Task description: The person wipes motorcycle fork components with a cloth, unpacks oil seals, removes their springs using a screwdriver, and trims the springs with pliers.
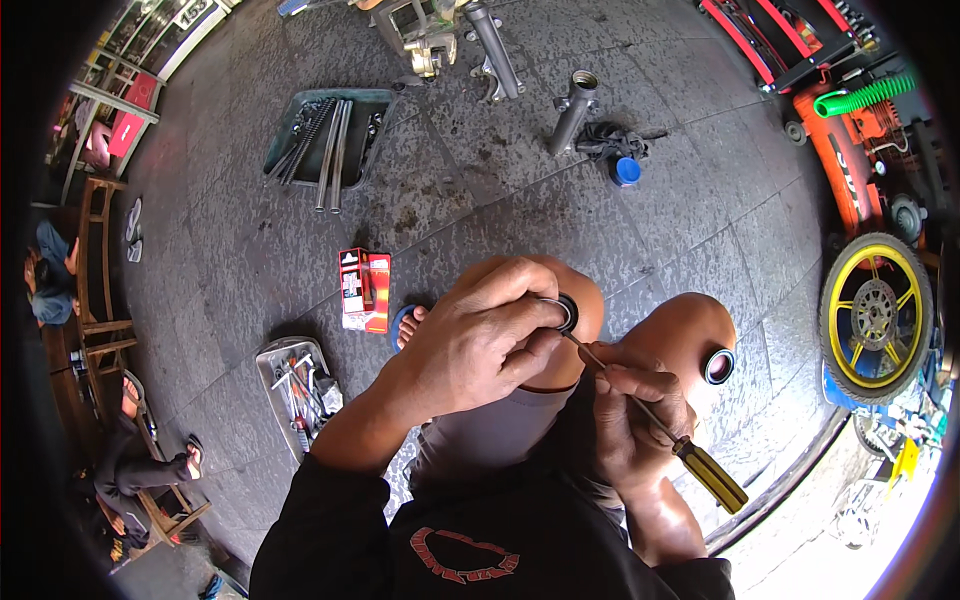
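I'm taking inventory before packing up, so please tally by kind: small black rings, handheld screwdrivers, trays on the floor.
Small black rings: 2
Handheld screwdrivers: 1
Floor trays: 2
Total: 5

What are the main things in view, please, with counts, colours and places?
Round hollow rings: two, dark, in left hand and on right knee
Metal screwdriver: one, yellow-black handle, in right hand
Rectangular cardboard box: at least one, mostly red, left of centre
Rectangular tool tray: one, grey, lower left
Rectangular parts tray: one, dark green, upper left
Thick metal tubes: two, grey, top centre
Crumpled cloth: one, black, upper centre
Round cap: one, blue, beside cloth
Spoked wheel: one, yellow, right
Cylindrical tank: one, orange-red, right
Coiled hose: one, green, upper right
Seated people: at least two, blue and dark clothes, left edge
Left hand: one, bare, centre
Right hand: one, bare, centre right
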`<state>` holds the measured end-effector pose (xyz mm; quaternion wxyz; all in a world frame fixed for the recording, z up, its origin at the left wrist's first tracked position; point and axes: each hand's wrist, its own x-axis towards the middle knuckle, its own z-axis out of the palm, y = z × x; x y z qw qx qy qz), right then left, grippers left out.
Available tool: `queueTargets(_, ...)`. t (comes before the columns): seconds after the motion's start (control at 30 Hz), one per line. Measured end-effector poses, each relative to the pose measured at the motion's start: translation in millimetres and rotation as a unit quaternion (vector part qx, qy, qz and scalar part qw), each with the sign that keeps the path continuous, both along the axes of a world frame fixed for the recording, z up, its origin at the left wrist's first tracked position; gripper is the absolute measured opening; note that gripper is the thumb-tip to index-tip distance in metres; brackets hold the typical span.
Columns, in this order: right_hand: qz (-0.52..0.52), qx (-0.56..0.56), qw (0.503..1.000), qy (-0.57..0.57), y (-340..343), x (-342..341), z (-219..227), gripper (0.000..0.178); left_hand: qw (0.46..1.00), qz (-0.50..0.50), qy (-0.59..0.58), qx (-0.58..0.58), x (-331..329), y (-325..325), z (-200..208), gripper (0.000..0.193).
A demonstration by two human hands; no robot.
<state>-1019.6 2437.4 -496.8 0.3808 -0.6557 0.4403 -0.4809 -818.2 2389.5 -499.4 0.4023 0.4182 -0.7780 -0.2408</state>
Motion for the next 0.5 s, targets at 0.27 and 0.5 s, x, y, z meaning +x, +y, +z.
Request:
queueTargets(0.27, -0.082, 0.043, 0.955, -0.283, 13, 24, -37, 0.013, 1.0, 0.012, 0.01, 0.026, 1, -3, -1, 0.017)
queueTargets(0.5, -0.071, 0.025, 0.945, -0.318, 13, 26, -44, 0.015, 0.999, 0.017, 0.008, 0.048, -1, 0, 1, 0.018)
